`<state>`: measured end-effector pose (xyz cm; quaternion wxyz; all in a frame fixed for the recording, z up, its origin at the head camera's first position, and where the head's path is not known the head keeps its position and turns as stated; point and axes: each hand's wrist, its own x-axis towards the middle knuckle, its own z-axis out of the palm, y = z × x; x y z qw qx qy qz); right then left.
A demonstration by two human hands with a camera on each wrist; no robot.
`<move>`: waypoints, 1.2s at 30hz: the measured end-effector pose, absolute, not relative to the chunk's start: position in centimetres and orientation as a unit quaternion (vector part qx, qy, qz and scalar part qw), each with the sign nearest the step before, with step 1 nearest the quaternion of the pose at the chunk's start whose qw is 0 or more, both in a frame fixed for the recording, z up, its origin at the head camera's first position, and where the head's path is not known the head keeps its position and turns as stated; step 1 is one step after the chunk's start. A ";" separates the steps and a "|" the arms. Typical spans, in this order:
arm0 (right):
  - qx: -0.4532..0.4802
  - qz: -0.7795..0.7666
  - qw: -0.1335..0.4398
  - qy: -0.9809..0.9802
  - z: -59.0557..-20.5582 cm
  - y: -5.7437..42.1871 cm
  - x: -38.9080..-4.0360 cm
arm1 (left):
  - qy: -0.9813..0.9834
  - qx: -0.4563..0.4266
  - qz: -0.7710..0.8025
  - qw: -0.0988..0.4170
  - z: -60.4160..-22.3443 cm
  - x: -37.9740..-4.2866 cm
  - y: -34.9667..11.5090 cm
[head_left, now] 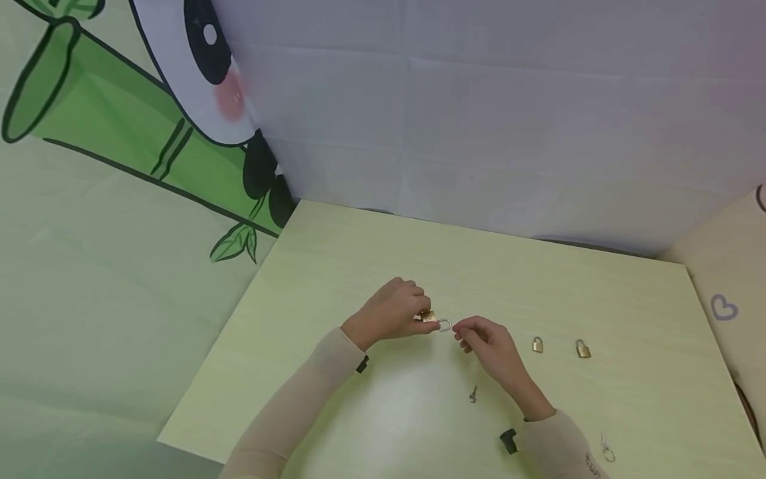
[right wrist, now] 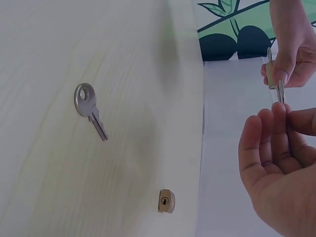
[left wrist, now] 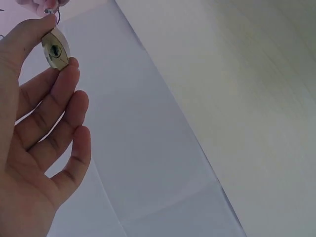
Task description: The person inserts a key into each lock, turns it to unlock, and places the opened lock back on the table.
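Observation:
My left hand (head_left: 391, 310) pinches a small brass padlock (head_left: 428, 317) between thumb and fingers above the table. In the left wrist view the lock's end (left wrist: 55, 52) with its keyhole faces the camera. The raised silver shackle (head_left: 445, 324) points toward my right hand (head_left: 486, 344). The right thumb and fingertips are close together at the shackle's curve, and I cannot tell if they touch it. A thin silvery piece (right wrist: 269, 54) sticks out from the padlock's other end in the right wrist view; its kind is unclear.
Two brass padlocks, one smaller (head_left: 538, 344) and one larger (head_left: 583, 348), are to the right on the pale table (head_left: 359, 246). A silver key (right wrist: 89, 106) lies near the right forearm. Further right lies a key with a ring (head_left: 608, 449). Printed fabric (head_left: 509, 133) stands behind.

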<state>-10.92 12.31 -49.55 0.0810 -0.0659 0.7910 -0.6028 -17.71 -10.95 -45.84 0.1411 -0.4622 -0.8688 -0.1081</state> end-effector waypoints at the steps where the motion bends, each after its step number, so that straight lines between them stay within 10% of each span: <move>1: -0.064 -0.600 0.080 0.793 -49.4 12.3 -10.9 | -0.874 -0.451 -0.106 0.145 -45.9 -17.6 -10.9; 10: -0.074 -0.594 0.073 0.798 -46.1 12.0 -10.0 | -0.928 -0.311 -0.071 0.193 -46.7 -16.6 -9.8; 36: -0.068 -0.602 0.064 0.793 -49.8 13.8 -10.7 | -0.987 -0.148 -0.047 0.052 -53.0 -17.1 -11.0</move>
